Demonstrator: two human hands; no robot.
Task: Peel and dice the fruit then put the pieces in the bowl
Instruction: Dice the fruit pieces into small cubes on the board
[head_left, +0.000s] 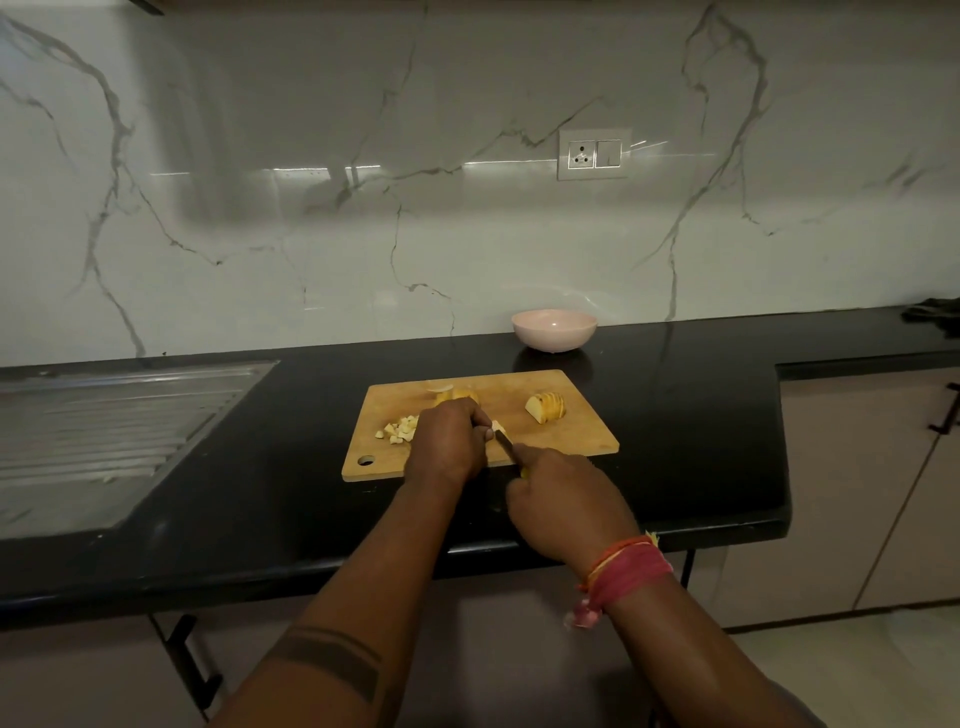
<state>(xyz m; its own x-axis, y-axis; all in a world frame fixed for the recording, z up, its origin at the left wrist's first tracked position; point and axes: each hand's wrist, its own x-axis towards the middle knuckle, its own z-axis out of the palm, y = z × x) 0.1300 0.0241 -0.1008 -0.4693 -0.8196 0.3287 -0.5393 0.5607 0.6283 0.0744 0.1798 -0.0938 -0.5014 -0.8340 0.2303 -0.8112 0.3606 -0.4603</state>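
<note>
pale yellow fruit piece on the wooden cutting board: curled left hand pins it, fingertips beside the small knife gripped by the right hand; a slip could nick them.

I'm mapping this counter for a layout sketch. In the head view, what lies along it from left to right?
Ribbed steel sink drainboard → pile of pale diced fruit pieces → sliced yellow fruit wedge → dark cloth at the far right edge.
</note>
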